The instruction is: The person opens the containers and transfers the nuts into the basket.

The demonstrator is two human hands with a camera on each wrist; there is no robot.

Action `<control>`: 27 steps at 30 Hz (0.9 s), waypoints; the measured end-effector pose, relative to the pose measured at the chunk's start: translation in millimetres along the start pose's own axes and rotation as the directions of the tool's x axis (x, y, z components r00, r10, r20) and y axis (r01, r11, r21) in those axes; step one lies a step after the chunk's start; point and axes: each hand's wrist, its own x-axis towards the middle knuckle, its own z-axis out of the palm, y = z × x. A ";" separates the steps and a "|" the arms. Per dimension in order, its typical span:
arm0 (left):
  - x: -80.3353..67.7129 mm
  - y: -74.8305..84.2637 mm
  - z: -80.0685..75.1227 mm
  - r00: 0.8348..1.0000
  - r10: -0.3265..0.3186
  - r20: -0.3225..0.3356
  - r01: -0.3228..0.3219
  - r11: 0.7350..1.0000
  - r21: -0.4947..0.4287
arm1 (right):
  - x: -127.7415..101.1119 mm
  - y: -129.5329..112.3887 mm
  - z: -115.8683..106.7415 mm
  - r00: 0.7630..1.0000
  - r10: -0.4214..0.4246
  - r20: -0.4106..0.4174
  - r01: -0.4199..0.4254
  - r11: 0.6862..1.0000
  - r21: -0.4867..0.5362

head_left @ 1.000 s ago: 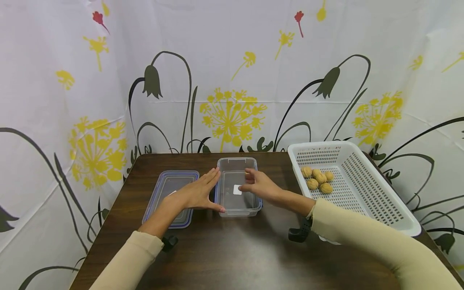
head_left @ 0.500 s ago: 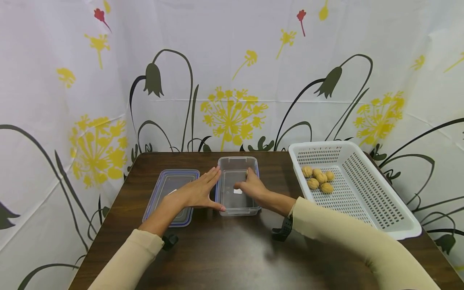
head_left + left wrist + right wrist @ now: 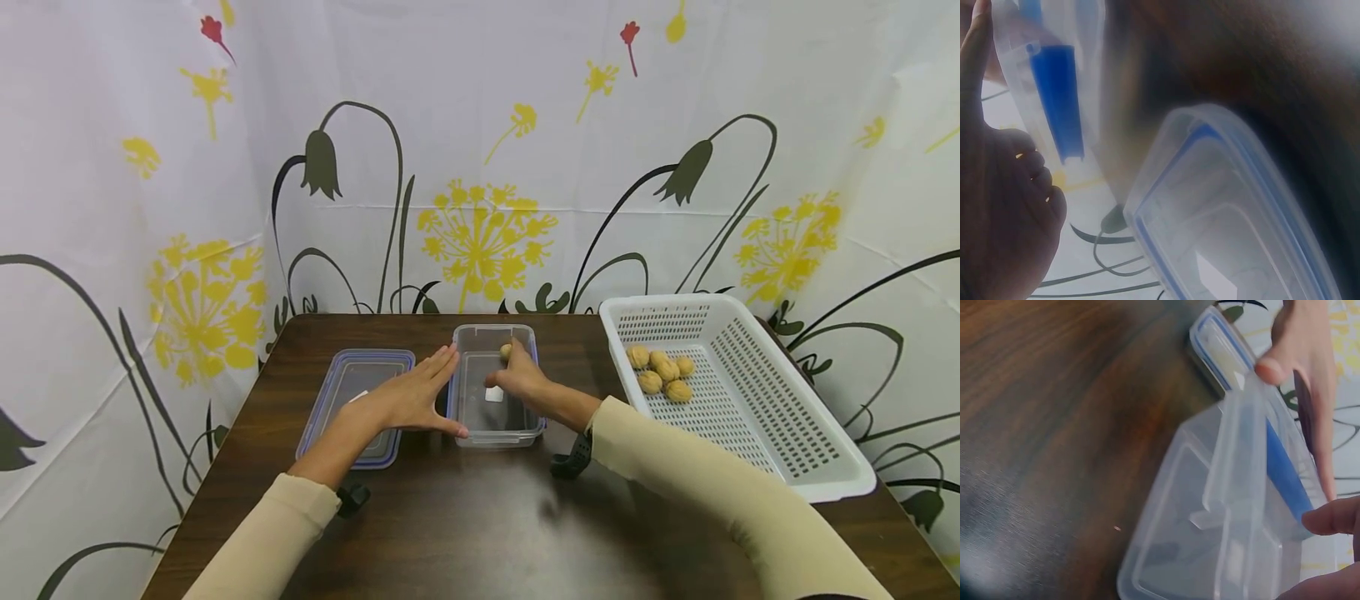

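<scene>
A clear plastic food container [image 3: 472,417] with blue side clips stands in front of me. My left hand [image 3: 405,400] lies along its left side, fingers straight, thumb at the near left corner; the left wrist view shows this hand [image 3: 1013,206] beside the blue clip [image 3: 1060,103]. My right hand [image 3: 528,383] reaches over the right wall into the container, thumb [image 3: 1329,517] apart from the index finger. A walnut [image 3: 506,352] shows just beyond the index fingertip, partly covered by it. Its other fingers are mostly hidden.
A white perforated basket [image 3: 750,400] with several walnuts [image 3: 663,367] stands at the right. Left of the container lies a clear lid [image 3: 337,400] with blue edging, partly under the left forearm. A flower-printed curtain [image 3: 480,125] hangs behind the dark wooden table [image 3: 465,525].
The right hand has moved left and lower into the container, and a walnut has come into sight at its fingertips. The left hand stays in place.
</scene>
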 end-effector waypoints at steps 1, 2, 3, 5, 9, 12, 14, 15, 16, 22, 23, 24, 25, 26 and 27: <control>0.0 0.0 0.2 1.000 -0.001 0.000 0.001 1.000 0.001 | 2.1 0.0 -0.7 1.000 0.000 0.004 0.000 1.000 0.002; -0.3 0.2 0.1 1.000 -0.003 0.001 0.003 1.000 0.002 | 4.2 -0.1 -1.5 1.000 0.001 0.013 -0.001 1.000 0.002; -0.5 0.5 0.1 1.000 -0.004 0.002 0.004 1.000 0.000 | 6.6 -0.2 -2.3 1.000 -0.001 0.021 0.001 1.000 -0.006; -0.4 0.4 0.4 1.000 -0.004 0.002 0.004 1.000 -0.001 | 10.6 -0.6 -4.2 0.999 -0.003 0.044 0.004 1.000 -0.028; 0.2 -0.8 1.3 1.000 -0.001 0.002 0.001 1.000 -0.008 | 18.5 -2.2 -7.9 0.994 -0.003 0.107 0.010 0.998 -0.064; -0.5 -0.6 0.5 1.000 0.002 -0.001 -0.002 1.000 -0.008 | 24.1 -4.3 -9.7 0.989 -0.002 0.150 0.011 0.998 -0.059; -1.0 -0.2 0.1 1.000 0.005 -0.003 -0.005 1.000 -0.006 | 27.5 -5.5 -10.3 0.985 -0.002 0.173 0.012 0.998 -0.056; -1.5 0.1 -0.2 1.000 0.006 -0.003 -0.006 1.000 -0.005 | 29.1 -6.2 -10.5 0.983 -0.002 0.182 0.012 0.998 -0.055; -1.6 0.1 -0.4 1.000 0.006 -0.003 -0.006 1.000 -0.005 | 30.5 -6.9 -10.5 0.982 -0.004 0.188 0.017 0.998 -0.064; -1.6 0.5 -1.0 1.000 0.005 0.002 -0.005 1.000 -0.009 | 36.5 -8.9 -10.0 0.980 -0.024 0.200 0.053 0.988 -0.145; -1.5 0.5 -1.1 1.000 0.005 0.003 -0.005 1.000 -0.008 | 37.4 -8.7 -9.7 0.979 -0.030 0.202 0.062 0.986 -0.158; -1.0 0.1 -1.0 1.000 0.005 0.003 -0.005 1.000 -0.008 | 38.2 -8.6 -9.6 0.978 -0.037 0.204 0.072 0.983 -0.171; -0.7 -0.5 -0.6 1.000 0.006 0.004 -0.006 1.000 -0.008 | 38.7 -8.4 -9.3 0.977 -0.041 0.208 0.079 0.981 -0.179; -0.6 -0.8 -0.5 1.000 0.005 0.005 -0.005 1.000 -0.008 | 39.0 -8.5 -9.0 0.976 -0.046 0.213 0.087 0.979 -0.187; -0.4 -1.3 -0.1 1.000 0.005 0.006 -0.005 1.000 -0.008 | 39.5 -8.4 -8.8 0.974 -0.050 0.219 0.093 0.977 -0.190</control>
